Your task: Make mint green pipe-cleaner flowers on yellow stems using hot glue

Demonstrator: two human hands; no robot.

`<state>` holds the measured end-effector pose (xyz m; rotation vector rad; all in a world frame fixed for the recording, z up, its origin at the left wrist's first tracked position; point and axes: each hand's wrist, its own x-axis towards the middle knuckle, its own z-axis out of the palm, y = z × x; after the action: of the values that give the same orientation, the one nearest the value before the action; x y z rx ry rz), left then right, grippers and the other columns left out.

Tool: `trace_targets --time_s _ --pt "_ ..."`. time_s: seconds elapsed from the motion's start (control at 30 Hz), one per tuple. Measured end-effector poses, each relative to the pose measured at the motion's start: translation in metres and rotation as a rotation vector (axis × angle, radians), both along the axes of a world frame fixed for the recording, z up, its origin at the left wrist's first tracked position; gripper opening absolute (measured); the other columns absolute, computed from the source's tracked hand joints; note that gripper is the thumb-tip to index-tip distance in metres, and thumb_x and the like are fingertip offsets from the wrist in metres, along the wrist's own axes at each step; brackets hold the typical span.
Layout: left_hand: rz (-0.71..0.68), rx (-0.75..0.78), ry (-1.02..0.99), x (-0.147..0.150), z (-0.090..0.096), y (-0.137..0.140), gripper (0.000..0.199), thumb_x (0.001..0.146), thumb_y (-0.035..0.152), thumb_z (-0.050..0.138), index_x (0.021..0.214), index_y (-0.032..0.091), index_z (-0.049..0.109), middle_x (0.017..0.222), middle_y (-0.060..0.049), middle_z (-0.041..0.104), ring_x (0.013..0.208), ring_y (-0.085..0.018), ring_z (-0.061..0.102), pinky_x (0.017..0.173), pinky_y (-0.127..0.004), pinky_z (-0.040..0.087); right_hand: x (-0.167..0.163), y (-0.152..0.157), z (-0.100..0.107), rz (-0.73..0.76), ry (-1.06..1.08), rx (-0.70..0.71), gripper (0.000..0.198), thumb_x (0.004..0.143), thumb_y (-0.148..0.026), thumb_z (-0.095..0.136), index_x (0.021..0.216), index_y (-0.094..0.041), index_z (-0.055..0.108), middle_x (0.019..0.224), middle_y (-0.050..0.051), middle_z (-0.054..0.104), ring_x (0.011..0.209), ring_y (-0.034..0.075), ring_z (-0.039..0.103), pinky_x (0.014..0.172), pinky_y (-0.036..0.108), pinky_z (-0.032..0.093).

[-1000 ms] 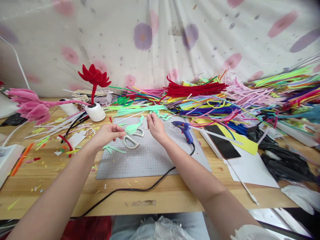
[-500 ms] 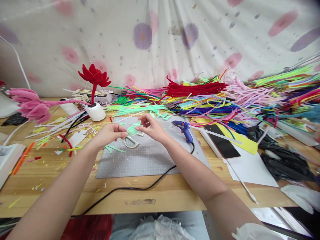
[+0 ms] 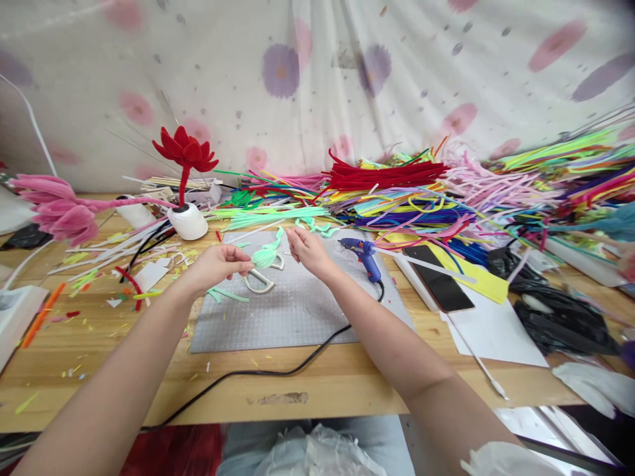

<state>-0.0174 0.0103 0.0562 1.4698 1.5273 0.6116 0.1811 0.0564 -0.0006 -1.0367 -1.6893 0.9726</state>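
Note:
My left hand [image 3: 225,261] pinches a mint-green pipe-cleaner piece [image 3: 265,254] at its wide, ribbed end. The piece narrows to a bent tip that points up and right. My right hand [image 3: 307,251] is just right of that tip, apart from it, with its fingers curled together. Whether anything is between them is hidden. Below the green piece, the pale loop handles of scissors [image 3: 260,283] lie on the grey cutting mat [image 3: 297,324]. Short green strips [image 3: 228,294] rest on the mat's left side, and more curled green pieces [image 3: 317,227] lie at its back edge.
A blue glue gun [image 3: 364,258] lies on the mat's right, its black cord [image 3: 278,372] crossing the front. Bundles of pipe cleaners [image 3: 387,177] line the back. A red flower [image 3: 184,149] stands in a white pot [image 3: 188,221]. A phone [image 3: 439,277] lies right.
My right hand has let go of the green piece's right end and drawn slightly right, its fingers closing up. The narrow tip now shows, and my left hand still holds the other end.

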Motion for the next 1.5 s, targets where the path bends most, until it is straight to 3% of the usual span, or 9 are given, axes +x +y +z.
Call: trace_targets --time_s 0.2,0.3,0.5,0.7,0.97,1.13,1.27,1.5 --pt "0.002 -0.001 0.005 0.002 -0.003 0.001 0.024 0.055 0.035 0.069 0.067 0.017 0.059 0.057 -0.001 0.063 0.048 -0.009 0.048 0.044 -0.021 0.032 0.003 -0.008 0.011 0.206 0.176 -0.152 0.030 0.076 -0.046 0.052 0.067 -0.020 0.043 0.053 -0.005 0.050 0.045 0.008 0.045 0.045 0.022 0.037" --pt "-0.016 0.004 0.001 0.003 -0.004 0.002 0.024 0.056 0.036 0.069 0.067 0.017 0.059 0.058 -0.001 0.063 0.048 -0.009 0.048 0.044 -0.021 0.033 0.006 -0.008 0.012 0.225 0.223 -0.193 0.025 0.072 -0.042 0.058 0.074 -0.019 0.047 0.059 -0.004 0.053 0.051 0.008 0.050 0.045 0.021 0.039" --pt "-0.020 0.001 -0.013 0.008 -0.004 0.004 0.024 0.052 0.034 0.071 0.065 0.018 0.059 0.055 0.000 0.061 0.046 -0.009 0.047 0.044 -0.021 0.032 0.009 -0.010 0.016 0.215 0.270 -0.114 0.031 0.065 -0.030 0.065 0.090 -0.021 0.050 0.080 0.000 0.060 0.071 0.011 0.055 0.052 0.021 0.043" --pt "-0.008 0.000 -0.008 0.011 -0.004 0.007 0.024 0.049 0.033 0.073 0.064 0.017 0.061 0.054 0.000 0.061 0.046 -0.009 0.047 0.044 -0.022 0.033 0.006 -0.012 0.021 0.298 0.237 -0.139 0.032 0.066 -0.028 0.066 0.092 -0.021 0.049 0.077 -0.001 0.061 0.073 0.012 0.058 0.065 0.027 0.047" --pt "0.004 -0.023 -0.057 0.010 -0.003 0.005 0.030 0.049 0.032 0.074 0.070 0.016 0.060 0.055 0.000 0.061 0.048 -0.010 0.050 0.043 -0.021 0.033 0.005 -0.008 0.019 0.346 0.219 -0.138 0.026 0.067 -0.029 0.066 0.087 -0.020 0.053 0.073 -0.002 0.058 0.068 0.011 0.056 0.065 0.026 0.047" --pt "-0.025 0.006 -0.033 0.009 -0.001 0.003 0.028 0.051 0.034 0.072 0.069 0.016 0.059 0.056 -0.001 0.062 0.051 -0.011 0.053 0.044 -0.022 0.033 0.009 -0.010 0.021 0.303 0.169 -0.073 0.018 0.073 -0.034 0.059 0.085 -0.020 0.060 0.091 0.002 0.061 0.077 0.012 0.055 0.066 0.026 0.048" --pt "-0.042 0.034 -0.046 0.004 -0.002 0.003 0.027 0.056 0.036 0.069 0.072 0.017 0.060 0.058 -0.002 0.063 0.052 -0.012 0.053 0.045 -0.022 0.034 0.014 -0.015 0.021 0.324 0.093 0.013 0.023 0.070 -0.031 0.064 0.091 -0.023 0.064 0.101 0.003 0.061 0.086 0.014 0.055 0.070 0.028 0.048" --pt "-0.085 0.037 -0.081 0.006 -0.003 0.004 0.027 0.060 0.038 0.067 0.075 0.017 0.059 0.059 -0.002 0.062 0.053 -0.011 0.053 0.046 -0.021 0.035 0.010 -0.017 0.020 0.273 0.059 0.100 0.021 0.071 -0.031 0.065 0.090 -0.023 0.067 0.091 0.002 0.063 0.079 0.014 0.055 0.071 0.029 0.046"
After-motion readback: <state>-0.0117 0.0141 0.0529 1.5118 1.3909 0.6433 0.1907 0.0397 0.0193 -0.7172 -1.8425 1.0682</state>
